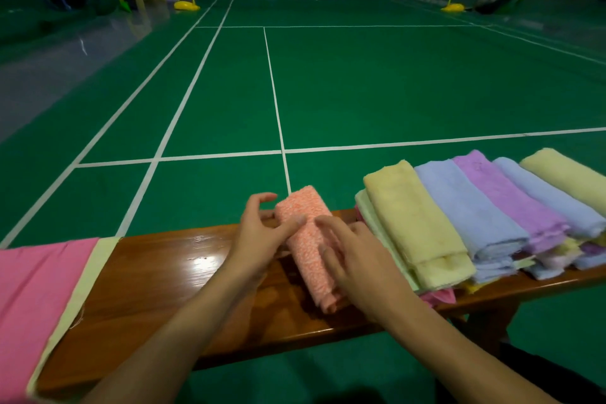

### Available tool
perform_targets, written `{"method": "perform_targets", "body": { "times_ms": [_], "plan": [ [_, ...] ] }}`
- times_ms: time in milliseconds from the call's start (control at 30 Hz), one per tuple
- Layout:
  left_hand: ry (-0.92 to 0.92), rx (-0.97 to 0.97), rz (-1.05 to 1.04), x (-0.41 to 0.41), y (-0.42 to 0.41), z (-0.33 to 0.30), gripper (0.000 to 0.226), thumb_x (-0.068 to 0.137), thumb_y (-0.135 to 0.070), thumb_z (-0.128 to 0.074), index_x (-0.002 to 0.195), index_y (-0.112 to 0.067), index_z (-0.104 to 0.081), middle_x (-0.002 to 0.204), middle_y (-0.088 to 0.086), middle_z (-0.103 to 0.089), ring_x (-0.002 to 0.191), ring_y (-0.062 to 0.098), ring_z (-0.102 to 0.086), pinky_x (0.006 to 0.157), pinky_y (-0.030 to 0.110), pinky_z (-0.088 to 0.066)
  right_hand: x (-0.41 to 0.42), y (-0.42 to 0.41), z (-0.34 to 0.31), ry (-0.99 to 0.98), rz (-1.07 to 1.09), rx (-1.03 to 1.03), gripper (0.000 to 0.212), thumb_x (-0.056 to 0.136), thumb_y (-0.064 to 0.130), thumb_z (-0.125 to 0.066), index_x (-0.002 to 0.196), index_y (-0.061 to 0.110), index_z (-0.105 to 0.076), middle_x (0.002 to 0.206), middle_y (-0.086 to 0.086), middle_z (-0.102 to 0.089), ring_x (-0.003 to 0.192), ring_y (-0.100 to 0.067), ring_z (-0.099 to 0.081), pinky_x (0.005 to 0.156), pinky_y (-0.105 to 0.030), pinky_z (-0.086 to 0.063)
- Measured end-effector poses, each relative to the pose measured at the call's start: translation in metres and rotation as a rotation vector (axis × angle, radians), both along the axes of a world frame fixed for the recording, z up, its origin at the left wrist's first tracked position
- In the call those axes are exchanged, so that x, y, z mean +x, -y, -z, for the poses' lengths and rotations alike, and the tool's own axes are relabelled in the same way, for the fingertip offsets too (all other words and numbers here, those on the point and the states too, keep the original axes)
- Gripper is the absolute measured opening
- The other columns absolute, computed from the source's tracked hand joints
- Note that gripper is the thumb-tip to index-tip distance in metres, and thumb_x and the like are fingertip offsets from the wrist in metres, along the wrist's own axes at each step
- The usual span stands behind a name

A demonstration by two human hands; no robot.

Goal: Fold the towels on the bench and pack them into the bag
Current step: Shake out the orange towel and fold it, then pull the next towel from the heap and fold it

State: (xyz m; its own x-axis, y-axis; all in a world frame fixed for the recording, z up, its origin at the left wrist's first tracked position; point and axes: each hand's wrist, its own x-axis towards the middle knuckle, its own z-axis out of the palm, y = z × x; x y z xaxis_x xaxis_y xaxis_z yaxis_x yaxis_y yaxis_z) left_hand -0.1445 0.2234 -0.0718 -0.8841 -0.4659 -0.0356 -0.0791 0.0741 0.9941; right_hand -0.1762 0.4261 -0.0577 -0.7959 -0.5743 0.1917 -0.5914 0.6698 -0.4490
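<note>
While the pink bag (36, 298) with its pale yellow edge lies flat at the left end of the bench (157, 272), well apart from the work, the folding goes on near the middle. The left hand (259, 233) rests its thumb against the left side of the orange towel (308, 239), fingers loosely spread and gripping nothing. The right hand (354, 259) lies flat on the towel's near right part, fingers straight — pressing, not pinching. The narrow fold overhangs the bench's far edge, so a careless push could tip it onto the green floor (360, 82). To the right, the pile of towels (459, 216) sits just beside the right hand — a nudge there could shove the layers askew or off the bench.
</note>
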Motion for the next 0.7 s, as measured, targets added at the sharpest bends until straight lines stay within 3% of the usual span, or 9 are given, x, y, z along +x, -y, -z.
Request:
{"method": "perform_targets", "body": {
  "times_ms": [100, 200, 500, 700],
  "plan": [
    [0.05, -0.495, 0.085, -0.008, -0.001, 0.027, 0.078, 0.074, -0.065, -0.086, 0.139, -0.038, -0.051, 0.127, -0.012, -0.054, 0.088, 0.004, -0.069, 0.073, 0.03, -0.06, -0.011, -0.012, 0.0, -0.25, 0.107, 0.278, 0.038, 0.097, 0.041, -0.061, 0.131, 0.023, -0.062, 0.131, -0.009, -0.052, 0.113, -0.03, -0.055, 0.086, -0.04, -0.055],
    [0.04, -0.795, 0.268, -0.007, -0.012, 0.042, 0.068, 0.078, -0.069, -0.079, 0.137, -0.044, -0.059, 0.129, -0.023, -0.049, 0.094, -0.005, -0.058, 0.071, 0.014, -0.045, -0.02, -0.017, 0.003, -0.131, 0.054, 0.314, 0.036, 0.099, 0.039, -0.061, 0.127, 0.017, -0.066, 0.133, -0.009, -0.052, 0.117, -0.03, -0.055, 0.092, -0.04, -0.052],
    [0.069, -0.885, 0.327, -0.019, -0.028, 0.043, 0.065, 0.084, -0.073, -0.071, 0.141, -0.045, -0.059, 0.135, -0.022, -0.048, 0.108, -0.001, -0.051, 0.074, 0.012, -0.036, -0.029, -0.02, 0.013, -0.082, 0.058, 0.405, 0.025, 0.102, 0.03, -0.057, 0.111, 0.011, -0.071, 0.126, -0.009, -0.059, 0.107, -0.03, -0.061, 0.088, -0.042, -0.05],
    [0.033, -0.801, 0.315, -0.006, -0.018, 0.022, 0.053, 0.086, -0.061, -0.076, 0.132, -0.039, -0.06, 0.118, -0.023, -0.054, 0.094, -0.015, -0.05, 0.069, 0.009, -0.04, -0.034, -0.021, 0.011, -0.102, 0.061, 0.288, 0.027, 0.1, 0.036, -0.061, 0.113, 0.016, -0.074, 0.116, -0.005, -0.065, 0.101, -0.028, -0.065, 0.084, -0.042, -0.053]
  ]
}}
